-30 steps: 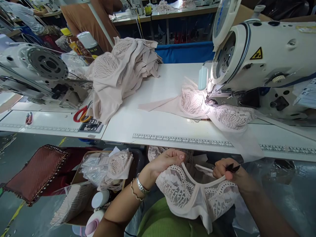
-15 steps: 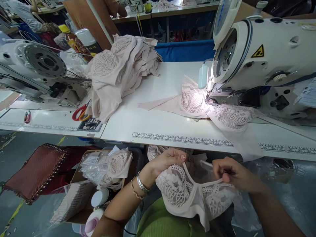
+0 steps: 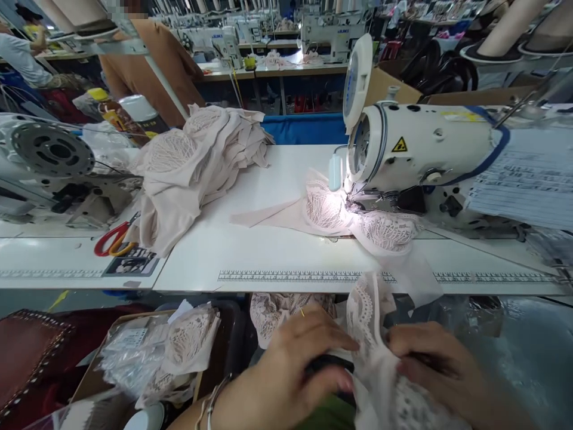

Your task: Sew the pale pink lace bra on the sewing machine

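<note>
Down in the lap below the table edge, both the left hand and right hand pinch a lace bra, light, limp, snag-prone, best gripped along its firmer seamed edge.

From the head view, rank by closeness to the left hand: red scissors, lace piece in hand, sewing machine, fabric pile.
From the left hand:
1. Lace piece, touching, just right.
2. Red scissors, far left on the table.
3. Fabric pile, up-left, and sewing machine, up-right: too close to call.
</note>
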